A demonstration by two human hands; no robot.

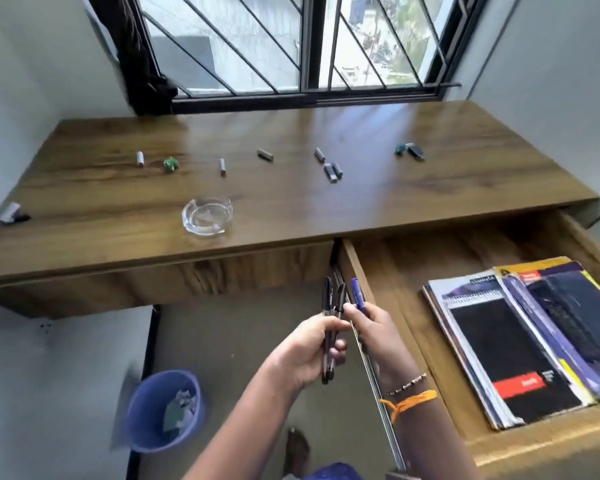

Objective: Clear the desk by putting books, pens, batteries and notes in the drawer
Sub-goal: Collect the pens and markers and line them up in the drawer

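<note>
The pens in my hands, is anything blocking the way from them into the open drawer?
Nothing visible does. The pens are held just left of the open drawer, whose left side wall is the only thing to lift over. The notebooks fill its right side; the wooden floor beside them is bare.

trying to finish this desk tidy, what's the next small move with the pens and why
Probably carry the pens right and lay them in the open drawer beside the books: the left hand and right hand both grip pens just outside its left wall.
</note>
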